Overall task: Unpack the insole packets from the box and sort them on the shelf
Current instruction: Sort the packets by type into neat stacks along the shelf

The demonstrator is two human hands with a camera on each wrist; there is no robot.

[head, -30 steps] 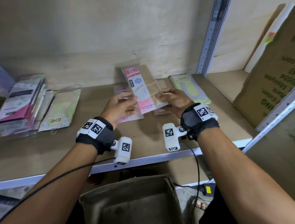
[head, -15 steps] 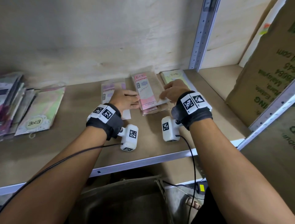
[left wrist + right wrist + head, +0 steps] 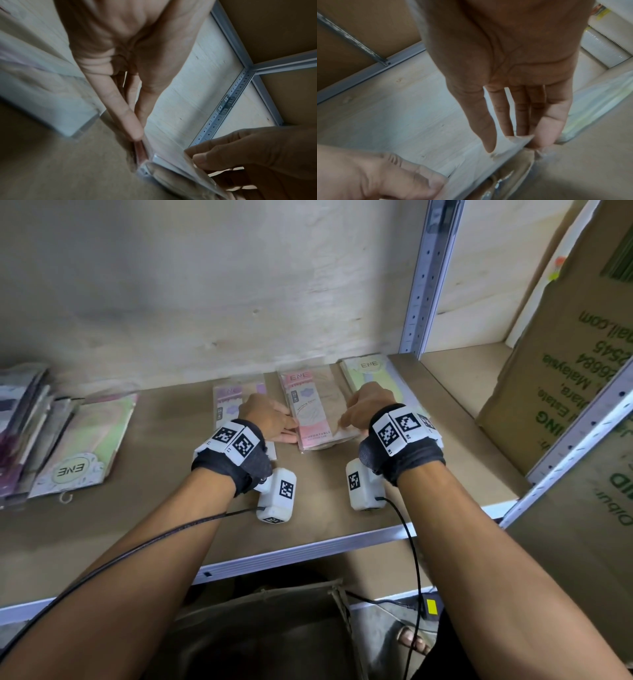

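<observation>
Pink insole packet [image 3: 313,409]: lies flat atop a small stack mid-shelf [image 3: 164,529], long axis running near to far, set squarely between your hands; your left hand [image 3: 270,419] presses its left edge with straight fingers, your right hand [image 3: 368,405] pinches its near right corner, both equally close. Neighbours: purple packet [image 3: 236,398] just left, green packet [image 3: 368,371] just right, leaving narrow gaps either side; bare shelf lies nearer you, the back wall [image 3: 205,285] just beyond, so judge withdrawal toward yourself the freest path.
</observation>
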